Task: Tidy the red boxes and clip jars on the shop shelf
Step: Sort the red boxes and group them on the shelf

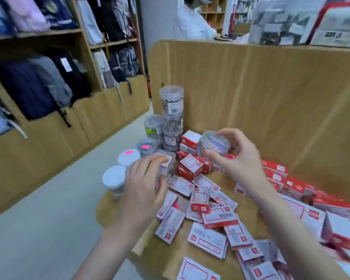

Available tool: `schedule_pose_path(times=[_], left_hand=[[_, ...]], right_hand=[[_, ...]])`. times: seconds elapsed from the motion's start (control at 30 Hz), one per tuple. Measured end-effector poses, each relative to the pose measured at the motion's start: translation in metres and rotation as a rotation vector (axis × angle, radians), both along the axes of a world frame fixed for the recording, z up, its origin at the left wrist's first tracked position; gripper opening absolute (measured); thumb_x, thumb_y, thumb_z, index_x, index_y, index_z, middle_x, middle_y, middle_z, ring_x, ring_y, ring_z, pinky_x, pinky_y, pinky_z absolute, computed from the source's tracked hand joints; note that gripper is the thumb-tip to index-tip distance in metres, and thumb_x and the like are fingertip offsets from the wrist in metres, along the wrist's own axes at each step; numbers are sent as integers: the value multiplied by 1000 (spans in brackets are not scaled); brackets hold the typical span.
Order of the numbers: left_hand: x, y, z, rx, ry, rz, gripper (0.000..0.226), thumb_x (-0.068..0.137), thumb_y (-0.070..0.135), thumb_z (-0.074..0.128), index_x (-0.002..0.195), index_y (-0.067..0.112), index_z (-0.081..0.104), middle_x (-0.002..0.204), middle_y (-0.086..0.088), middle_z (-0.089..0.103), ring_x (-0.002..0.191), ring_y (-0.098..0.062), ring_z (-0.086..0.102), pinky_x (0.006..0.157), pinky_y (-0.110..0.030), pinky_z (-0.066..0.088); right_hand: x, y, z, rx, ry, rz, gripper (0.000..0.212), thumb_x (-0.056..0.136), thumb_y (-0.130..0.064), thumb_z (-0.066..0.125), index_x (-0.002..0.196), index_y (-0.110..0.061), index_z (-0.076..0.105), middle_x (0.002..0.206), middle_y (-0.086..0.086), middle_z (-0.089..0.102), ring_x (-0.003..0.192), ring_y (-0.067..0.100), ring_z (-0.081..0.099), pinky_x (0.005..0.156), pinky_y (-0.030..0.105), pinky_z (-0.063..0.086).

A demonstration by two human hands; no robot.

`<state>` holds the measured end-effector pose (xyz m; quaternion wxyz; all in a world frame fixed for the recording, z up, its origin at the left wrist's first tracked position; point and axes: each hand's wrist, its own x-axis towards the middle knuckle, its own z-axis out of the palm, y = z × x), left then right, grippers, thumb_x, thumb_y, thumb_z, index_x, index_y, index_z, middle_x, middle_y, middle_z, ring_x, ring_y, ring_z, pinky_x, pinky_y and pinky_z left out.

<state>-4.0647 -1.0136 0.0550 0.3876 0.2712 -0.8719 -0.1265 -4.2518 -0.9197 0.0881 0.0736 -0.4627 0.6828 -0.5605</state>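
Several red-and-white boxes (208,217) lie scattered over the wooden shelf (166,263), some stacked near its back corner. My right hand (238,156) holds a clear hexagonal jar of coloured clips (213,145) above them. A clear jar with a red-and-white label (166,164) is gripped in my left hand (146,188) at the shelf's left edge. A tall stack of clear clip jars (172,116) stands at the back left. Beside it are a shorter jar (153,127) and a low jar with a pink sticker (146,147).
Two white-lidded jars (114,178) stand at the shelf's left rim by my left hand. A tall wooden panel (261,87) backs the shelf. Backpacks fill wooden shelving (49,83) across the aisle on the left. A person in white stands behind the counter (192,23).
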Motion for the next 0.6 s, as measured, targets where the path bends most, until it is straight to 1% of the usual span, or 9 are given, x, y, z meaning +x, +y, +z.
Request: schedule_pose_path(times=[0.1,0.17,0.2,0.27,0.4,0.43,0.53,0.6], left_hand=[[31,-19,-5,10,-24,99,39,78,23,41,110,13,59,110,-2,60,100,-21,52,86,-29,34],[48,-33,-14,39,-69,145,40,77,26,41,111,13,58,113,-3,58,101,-26,53,87,-31,34],[55,-39,-18,50,-86,159,40,77,28,40,110,14,58,114,-3,58,100,-27,54,87,-32,34],[64,-47,-25,59,-107,171,41,78,31,39,110,15,59,115,-3,59,100,-27,53,87,-32,35],[66,-59,-31,54,-137,158,40,78,32,39,113,21,54,120,-4,59,99,-27,50,84,-40,42],[66,-62,-31,53,-147,152,41,77,32,39,114,21,55,121,-4,58,100,-26,49,84,-41,42],[66,-70,-34,48,-183,131,48,78,32,37,117,15,59,127,-5,57,108,-20,40,88,-39,37],[65,-74,-35,42,-195,117,49,78,32,36,118,14,59,129,-5,56,112,-18,36,88,-39,34]], right_hand=[[26,-32,0,23,18,105,42,63,-25,83,90,-30,52,88,-15,62,77,4,59,70,21,46],[40,-52,-2,51,59,146,39,64,-26,82,90,-27,54,85,-14,61,70,0,53,63,16,42],[45,-63,-3,60,73,153,37,64,-25,81,90,-24,54,85,-12,61,69,1,52,62,17,41],[52,-84,-4,64,86,145,36,66,-24,80,91,-20,55,88,-5,61,73,7,51,66,21,41],[63,-122,-9,96,192,102,35,71,-24,76,97,-16,54,104,2,59,95,16,51,70,23,32],[65,-130,-11,115,228,97,36,73,-24,75,99,-14,54,106,4,57,98,18,50,71,22,30],[70,-150,-16,163,325,73,37,77,-25,71,106,-13,52,108,4,53,104,20,46,75,20,26],[70,-159,-21,187,376,72,36,79,-24,68,107,-11,50,108,4,50,104,21,44,75,21,27]])
